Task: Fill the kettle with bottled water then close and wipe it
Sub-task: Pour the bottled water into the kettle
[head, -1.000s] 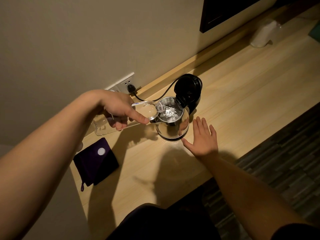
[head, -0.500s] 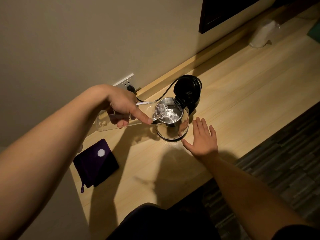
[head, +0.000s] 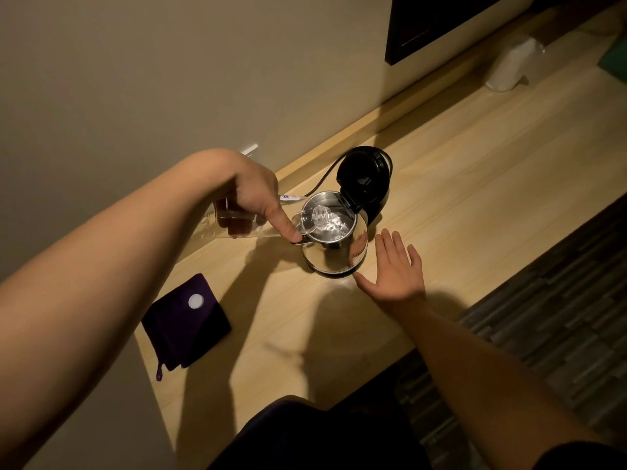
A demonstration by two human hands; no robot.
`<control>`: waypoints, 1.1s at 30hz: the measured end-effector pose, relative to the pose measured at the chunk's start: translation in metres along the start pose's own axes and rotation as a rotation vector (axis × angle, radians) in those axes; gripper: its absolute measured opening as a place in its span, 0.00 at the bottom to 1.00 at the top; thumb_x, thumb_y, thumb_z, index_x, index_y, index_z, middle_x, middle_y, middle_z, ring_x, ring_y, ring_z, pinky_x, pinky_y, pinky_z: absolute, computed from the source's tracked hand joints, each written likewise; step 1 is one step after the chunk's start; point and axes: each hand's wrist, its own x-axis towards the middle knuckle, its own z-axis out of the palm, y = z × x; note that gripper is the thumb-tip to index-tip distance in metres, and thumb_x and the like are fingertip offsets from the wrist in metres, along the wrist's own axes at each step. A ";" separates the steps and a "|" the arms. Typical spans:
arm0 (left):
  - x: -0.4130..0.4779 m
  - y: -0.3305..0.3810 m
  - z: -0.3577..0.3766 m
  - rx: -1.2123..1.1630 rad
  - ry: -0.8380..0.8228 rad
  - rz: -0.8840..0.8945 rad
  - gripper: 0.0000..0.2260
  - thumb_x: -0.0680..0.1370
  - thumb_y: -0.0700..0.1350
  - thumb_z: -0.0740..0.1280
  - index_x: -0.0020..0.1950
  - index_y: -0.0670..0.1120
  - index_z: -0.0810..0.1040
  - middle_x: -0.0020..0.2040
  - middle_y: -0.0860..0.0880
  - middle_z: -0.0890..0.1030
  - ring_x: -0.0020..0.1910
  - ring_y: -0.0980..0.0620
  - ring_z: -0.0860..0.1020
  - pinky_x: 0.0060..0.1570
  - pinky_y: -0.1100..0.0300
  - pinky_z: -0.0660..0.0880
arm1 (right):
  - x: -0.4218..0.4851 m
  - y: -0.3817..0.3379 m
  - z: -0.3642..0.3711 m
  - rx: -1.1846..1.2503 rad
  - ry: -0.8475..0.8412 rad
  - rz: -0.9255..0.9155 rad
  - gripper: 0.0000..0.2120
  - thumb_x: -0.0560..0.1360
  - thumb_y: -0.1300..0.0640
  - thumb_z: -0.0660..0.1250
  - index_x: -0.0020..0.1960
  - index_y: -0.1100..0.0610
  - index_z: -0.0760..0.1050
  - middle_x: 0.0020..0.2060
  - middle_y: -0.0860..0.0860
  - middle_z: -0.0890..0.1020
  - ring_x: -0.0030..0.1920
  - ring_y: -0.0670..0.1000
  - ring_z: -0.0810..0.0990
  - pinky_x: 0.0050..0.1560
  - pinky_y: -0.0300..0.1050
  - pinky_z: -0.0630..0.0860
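A steel kettle (head: 334,256) stands on the wooden counter (head: 475,184) with its black lid (head: 363,178) flipped up at the back. My left hand (head: 258,201) grips a clear plastic bottle (head: 305,222) lying almost level, its mouth over the kettle's opening. Water glints inside the kettle. My right hand (head: 395,269) rests flat on the counter just right of the kettle, fingers straight, thumb near its base. A dark purple cloth (head: 186,323) lies on the counter at the left, with the white bottle cap (head: 195,301) on it.
The kettle's black cord (head: 322,179) runs back to a wall socket (head: 249,150) behind my left wrist. A wrapped white item (head: 512,62) stands at the far right of the counter. A dark frame (head: 437,22) hangs on the wall. Dark patterned floor (head: 559,300) lies beyond the counter's front edge.
My left hand has tipped the bottle further and pushed its mouth over the kettle's opening. My right hand has stayed flat beside the kettle.
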 end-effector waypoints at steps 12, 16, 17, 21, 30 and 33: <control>0.000 0.035 -0.008 0.221 0.060 -0.145 0.35 0.66 0.66 0.78 0.52 0.36 0.78 0.24 0.42 0.81 0.24 0.45 0.78 0.32 0.57 0.77 | -0.001 0.002 0.001 0.003 -0.003 -0.020 0.49 0.77 0.22 0.45 0.85 0.56 0.48 0.85 0.53 0.50 0.85 0.54 0.46 0.81 0.59 0.49; 0.004 0.042 -0.007 0.237 0.049 -0.184 0.34 0.69 0.64 0.78 0.54 0.34 0.77 0.27 0.41 0.80 0.27 0.45 0.77 0.30 0.58 0.74 | -0.001 0.003 0.001 -0.004 -0.009 -0.026 0.49 0.77 0.22 0.42 0.85 0.56 0.47 0.85 0.53 0.49 0.85 0.54 0.45 0.81 0.59 0.49; 0.005 0.043 -0.007 0.238 0.046 -0.191 0.35 0.69 0.64 0.78 0.54 0.34 0.76 0.27 0.40 0.81 0.28 0.44 0.77 0.30 0.58 0.75 | -0.001 0.003 0.001 -0.006 -0.007 -0.026 0.49 0.77 0.22 0.42 0.85 0.56 0.47 0.85 0.53 0.49 0.85 0.54 0.45 0.81 0.59 0.49; 0.007 0.046 -0.009 0.216 -0.021 -0.282 0.37 0.67 0.64 0.79 0.55 0.33 0.74 0.22 0.41 0.77 0.28 0.46 0.73 0.29 0.58 0.72 | -0.001 0.003 0.000 -0.012 -0.007 -0.027 0.50 0.76 0.21 0.40 0.85 0.56 0.48 0.85 0.54 0.50 0.85 0.54 0.46 0.81 0.59 0.49; 0.000 0.061 -0.014 0.201 0.022 -0.280 0.47 0.66 0.63 0.78 0.73 0.34 0.69 0.18 0.44 0.77 0.35 0.46 0.78 0.45 0.51 0.76 | -0.001 0.003 0.003 -0.025 0.027 -0.025 0.49 0.77 0.23 0.45 0.84 0.58 0.52 0.84 0.55 0.55 0.84 0.55 0.50 0.80 0.59 0.52; 0.002 0.061 -0.014 0.263 -0.034 -0.248 0.57 0.50 0.65 0.81 0.68 0.33 0.72 0.38 0.39 0.87 0.38 0.44 0.83 0.54 0.49 0.81 | -0.001 0.002 0.002 -0.028 0.025 -0.024 0.49 0.77 0.23 0.45 0.84 0.57 0.52 0.84 0.55 0.55 0.84 0.55 0.50 0.80 0.58 0.52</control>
